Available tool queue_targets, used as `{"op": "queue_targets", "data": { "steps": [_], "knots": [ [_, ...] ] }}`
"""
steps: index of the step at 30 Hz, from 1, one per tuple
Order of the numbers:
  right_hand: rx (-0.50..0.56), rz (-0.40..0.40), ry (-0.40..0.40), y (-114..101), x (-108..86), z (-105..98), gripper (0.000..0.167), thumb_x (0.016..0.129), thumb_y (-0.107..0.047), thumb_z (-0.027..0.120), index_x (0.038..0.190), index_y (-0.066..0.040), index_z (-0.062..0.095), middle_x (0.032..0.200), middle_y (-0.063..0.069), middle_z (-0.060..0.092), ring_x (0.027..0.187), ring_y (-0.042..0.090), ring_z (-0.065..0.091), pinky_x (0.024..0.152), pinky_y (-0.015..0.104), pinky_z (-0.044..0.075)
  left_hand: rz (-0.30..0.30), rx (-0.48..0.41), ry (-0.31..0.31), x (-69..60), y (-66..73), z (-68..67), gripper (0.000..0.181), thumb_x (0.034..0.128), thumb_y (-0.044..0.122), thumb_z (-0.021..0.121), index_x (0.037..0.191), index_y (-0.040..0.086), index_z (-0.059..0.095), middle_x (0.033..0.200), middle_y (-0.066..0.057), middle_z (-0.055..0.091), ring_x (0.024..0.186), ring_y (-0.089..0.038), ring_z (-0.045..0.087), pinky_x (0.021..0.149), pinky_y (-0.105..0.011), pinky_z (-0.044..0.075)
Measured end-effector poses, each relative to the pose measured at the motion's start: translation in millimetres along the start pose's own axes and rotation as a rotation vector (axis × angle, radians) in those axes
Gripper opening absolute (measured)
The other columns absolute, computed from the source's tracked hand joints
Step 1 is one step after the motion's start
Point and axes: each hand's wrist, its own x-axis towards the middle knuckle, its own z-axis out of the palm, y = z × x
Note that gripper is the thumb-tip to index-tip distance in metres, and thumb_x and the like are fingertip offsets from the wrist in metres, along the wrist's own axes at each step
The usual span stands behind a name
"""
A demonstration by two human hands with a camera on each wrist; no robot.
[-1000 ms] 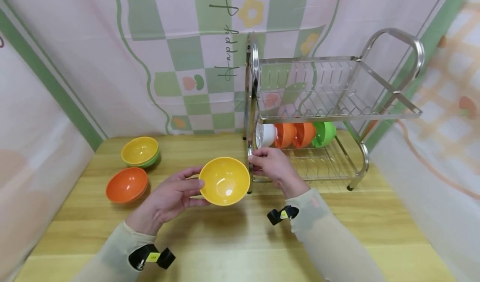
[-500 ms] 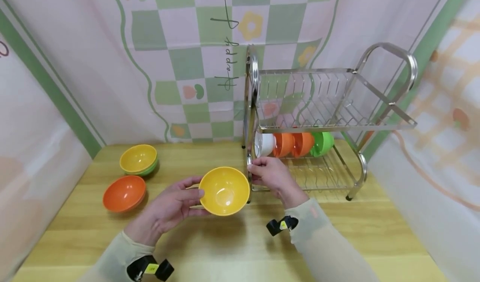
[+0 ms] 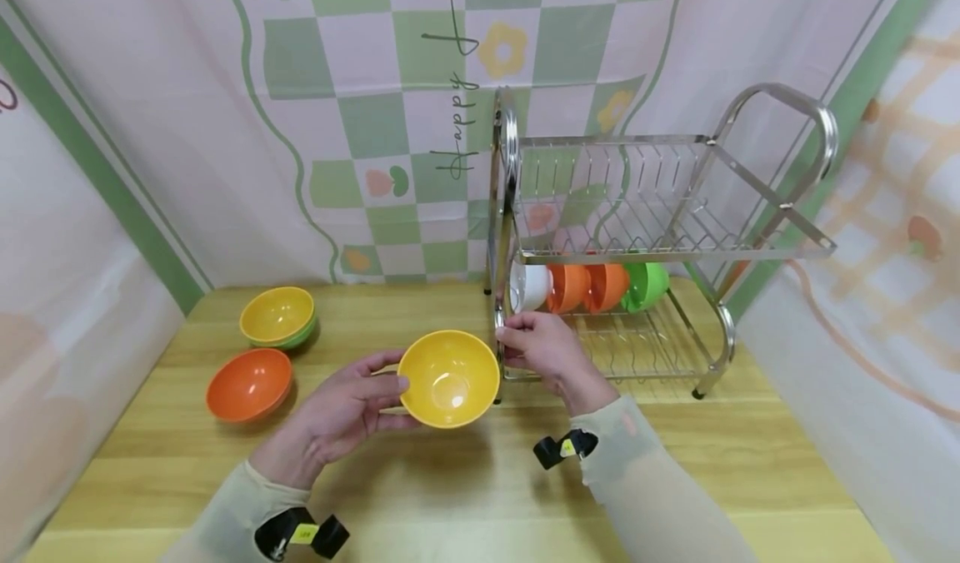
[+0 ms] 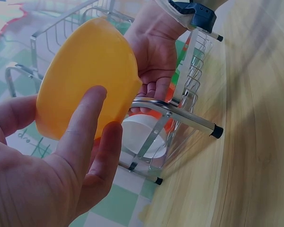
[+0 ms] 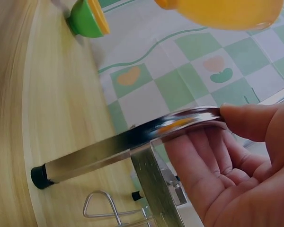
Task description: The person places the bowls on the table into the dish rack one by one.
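My left hand [image 3: 348, 409] holds a yellow bowl [image 3: 450, 380] by its left side, thumb at the rim and fingers behind and under it; the left wrist view shows fingers on the outside of the bowl [image 4: 87, 75]. My right hand [image 3: 551, 355] grips the near left post of the metal dish rack [image 3: 615, 258], just right of the bowl. In the right wrist view, the thumb and curled fingers of the right hand [image 5: 241, 165] are round the curved metal tube [image 5: 180, 120].
On the rack's lower tier stand a white bowl [image 3: 529, 288], two orange bowls [image 3: 606, 288] and a green bowl [image 3: 647, 286] in a row. At the table's left, a yellow bowl [image 3: 277, 315] sits in a green one [image 3: 300, 336], with an orange bowl [image 3: 249, 386] in front.
Both hands keep their holds on the bowl and the rack post. The head view has tilted slightly, so the whole scene sits lower than a second ago.
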Motion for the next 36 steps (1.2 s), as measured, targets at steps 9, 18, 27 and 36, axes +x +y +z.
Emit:
{"op": "queue_targets", "data": {
  "steps": [9, 18, 27, 36],
  "knots": [
    [0.157, -0.082, -0.079, -2, -19.2, -20, 0.04, 0.102, -0.022, 0.06, 0.132, 0.004, 0.056, 0.125, 0.022, 0.063, 0.11, 0.035, 0.064, 0.088, 0.042, 0.057, -0.005, 0.0, -0.007, 0.0, -1.1, -1.3, 0.053, 0.0961, 0.001, 0.062, 0.143, -0.006, 0.038, 0.122, -0.021, 0.06, 0.1, -0.031, 0.067, 0.091, -0.05, 0.054],
    [0.387, -0.044, -0.363, -9, -55.0, -34, 0.065, 0.103, -0.034, 0.055, 0.148, 0.009, 0.034, 0.14, 0.03, 0.049, 0.118, 0.043, 0.057, 0.097, 0.055, 0.048, -0.009, 0.006, 0.001, 1.9, 0.0, 0.3, 0.054, 0.096, 0.0, 0.061, 0.143, -0.006, 0.035, 0.121, -0.022, 0.061, 0.102, -0.032, 0.066, 0.091, -0.052, 0.053],
    [0.575, 0.054, -0.543, 2, -66.1, -17, 0.055, 0.103, -0.024, 0.055, 0.149, 0.001, 0.038, 0.135, 0.022, 0.055, 0.105, 0.041, 0.064, 0.099, 0.06, 0.045, -0.003, 0.005, -0.017, 4.5, -1.2, 5.3, 0.055, 0.0956, 0.0, 0.061, 0.144, -0.007, 0.036, 0.121, -0.023, 0.06, 0.101, -0.032, 0.066, 0.09, -0.051, 0.054],
    [0.588, 0.062, -0.525, 6, -67.4, -13, 0.056, 0.1, -0.009, 0.058, 0.148, 0.008, 0.034, 0.131, 0.022, 0.057, 0.107, 0.037, 0.064, 0.099, 0.05, 0.048, -0.01, 0.004, -0.023, 3.4, -0.4, 7.8, 0.056, 0.0958, -0.001, 0.06, 0.145, -0.007, 0.034, 0.124, -0.022, 0.058, 0.102, -0.032, 0.066, 0.09, -0.051, 0.054]
  ]
}}
